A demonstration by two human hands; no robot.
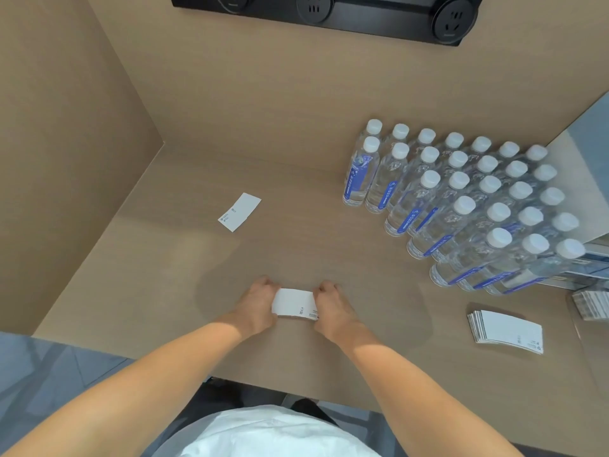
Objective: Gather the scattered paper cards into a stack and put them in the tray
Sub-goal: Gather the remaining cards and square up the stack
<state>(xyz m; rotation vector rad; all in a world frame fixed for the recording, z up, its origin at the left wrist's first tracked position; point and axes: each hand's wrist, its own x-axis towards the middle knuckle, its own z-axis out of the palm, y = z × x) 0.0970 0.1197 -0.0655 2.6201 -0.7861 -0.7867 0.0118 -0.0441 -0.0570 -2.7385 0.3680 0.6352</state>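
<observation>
On the table (296, 209), both hands' grips (left (258, 300), right (331, 303)) clamp the cards (293, 301) between them.

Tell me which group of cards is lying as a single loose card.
The single card at far left on the desk. The cards between the left hand and right hand, and the fanned pile at right, are stacks.

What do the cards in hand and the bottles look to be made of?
Held cards: thin white matte paper or card stock with small dark print; no glare.
Water bottles: clear glossy plastic, seemingly, see-through with highlights, white caps, blue labels.
</observation>
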